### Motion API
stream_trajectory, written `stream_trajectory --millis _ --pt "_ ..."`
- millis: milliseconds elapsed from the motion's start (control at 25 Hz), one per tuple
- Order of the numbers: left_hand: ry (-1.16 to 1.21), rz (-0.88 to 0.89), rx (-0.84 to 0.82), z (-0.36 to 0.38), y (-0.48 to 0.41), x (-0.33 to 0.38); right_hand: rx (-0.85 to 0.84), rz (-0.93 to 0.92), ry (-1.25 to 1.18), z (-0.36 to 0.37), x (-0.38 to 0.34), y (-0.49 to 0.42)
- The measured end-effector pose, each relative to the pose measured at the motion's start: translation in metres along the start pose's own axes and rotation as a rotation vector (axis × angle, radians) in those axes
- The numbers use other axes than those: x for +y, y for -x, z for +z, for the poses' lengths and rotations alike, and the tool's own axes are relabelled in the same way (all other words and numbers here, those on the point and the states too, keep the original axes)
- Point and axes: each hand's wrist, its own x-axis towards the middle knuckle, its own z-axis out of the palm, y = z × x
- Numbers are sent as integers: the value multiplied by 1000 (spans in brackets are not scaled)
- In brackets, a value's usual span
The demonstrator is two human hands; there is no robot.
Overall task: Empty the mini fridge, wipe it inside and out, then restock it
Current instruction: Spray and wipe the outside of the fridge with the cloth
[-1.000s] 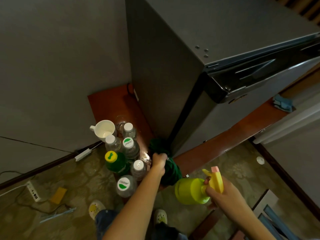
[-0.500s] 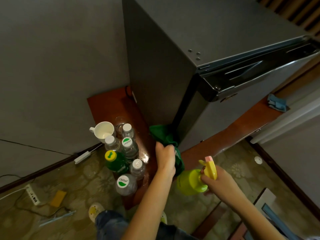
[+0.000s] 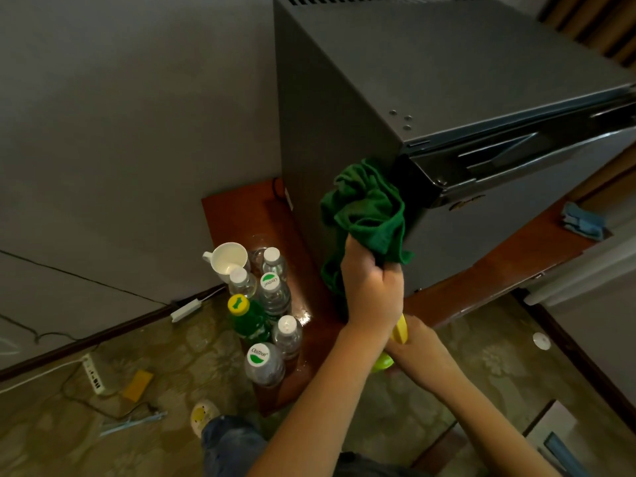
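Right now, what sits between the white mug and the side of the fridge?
In the head view, a clear glass and a white-capped water bottle stand between the mug and the fridge, on the wooden base.

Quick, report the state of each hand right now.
Left hand: closed, gripping the green cloth at the mini fridge corner.
Right hand: closed, holding the yellow-green spray bottle, which is mostly hidden.
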Motion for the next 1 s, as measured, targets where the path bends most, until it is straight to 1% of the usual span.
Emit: stream_trajectory --millis 80,120,200,280,320,360,400,440,480,560,640,680,760,800,880,920,1000 --pt "-32 -102 33 6 13 -31 -4 -50 59 -2 -2 2" --pt "-40 -190 27 8 20 -45 -4 -58 86 -4 -3 2" --pt "-39 -437 -15 7 34 -81 22 2 86 -5 1 1" --pt "-30 -740 -91 0 34 -111 39 80 59 -6 5 0" --pt "15 -877 -94 -3 28 -120 34 104 38 -5 7 1" --pt "86 -977 -55 -5 22 -122 32 124 13 -5 8 2" --pt "157 -1037 13 -7 15 -115 38 138 -8 -5 9 5" --pt "224 -1044 92 -9 9 -100 47 156 -29 -6 10 8" --pt "292 -1008 151 -9 4 -81 54 168 -46 -7 12 10" --pt "451 -814 190 -11 -13 -26 59 187 -70 -10 16 12" --pt "561 -548 137 -16 -45 26 50 203 -99 -13 18 15" --pt "558 -437 103 -18 -66 43 49 202 -120 -14 19 16" --pt "481 -316 61 -20 -114 58 58 192 -161 -15 20 17" --pt "437 -289 54 -21 -137 57 66 193 -178 -15 20 17" --pt "389 -296 62 -23 -174 42 76 208 -194 -14 23 16" --pt "369 -336 50 -24 -189 31 77 212 -200 -14 25 16" --pt "270 -474 31 -25 -217 3 73 226 -220 -12 27 15"
